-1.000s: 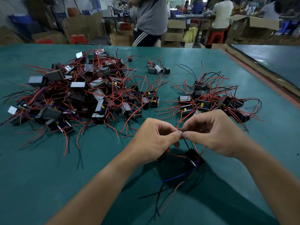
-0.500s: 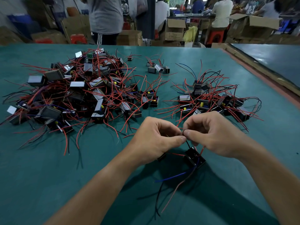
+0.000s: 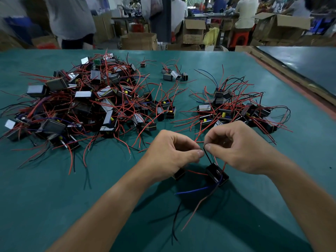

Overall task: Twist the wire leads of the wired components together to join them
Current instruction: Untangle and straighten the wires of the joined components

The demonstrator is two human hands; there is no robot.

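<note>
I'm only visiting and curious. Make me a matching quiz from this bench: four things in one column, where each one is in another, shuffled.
Things:
1 big pile
2 small pile
3 black lead
4 blue wire

Places:
A pinched between left hand and right hand
B left part of the table
C trailing below the hands
D just beyond the right hand

Pairs: 1-B, 2-D, 3-A, 4-C

The lead (image 3: 207, 157) I pinch is black, like the component (image 3: 217, 174) below it, which trails a blue wire (image 3: 192, 190) and a red wire (image 3: 197, 172). The table (image 3: 54, 197) is plain teal with an orange-red edge strip (image 3: 294, 88); the pile (image 3: 87, 106) on it shows black bodies, silver-grey striped faces, yellow spots and mostly red leads.
</note>
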